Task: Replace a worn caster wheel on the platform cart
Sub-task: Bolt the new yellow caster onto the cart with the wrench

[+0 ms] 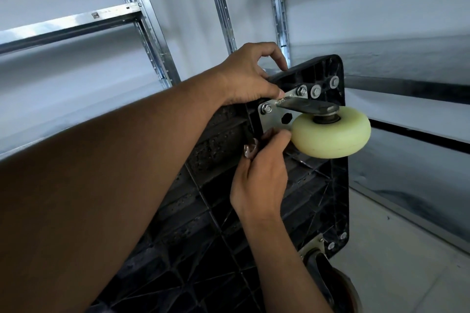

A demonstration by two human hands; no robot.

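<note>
The black plastic platform cart (318, 198) stands tipped on its side, ribbed underside toward me. A cream caster wheel (330, 132) hangs from a metal mounting plate (270, 121) near the cart's top corner, with hex bolts (302, 91) showing on the plate. My left hand (249, 79) grips the cart's upper edge, thumb lying on the top of the plate. My right hand (262, 175) holds a small metal wrench (248, 151) at the plate's lower left corner, fingertips just beside the wheel. The wrench's working end is hidden behind my fingers.
A second caster with a dark reddish wheel (338, 284) sits at the cart's lower corner. Galvanised shelving uprights (157, 40) and shelf rails (68, 25) stand close behind the cart. Pale tiled floor (407, 262) lies to the right.
</note>
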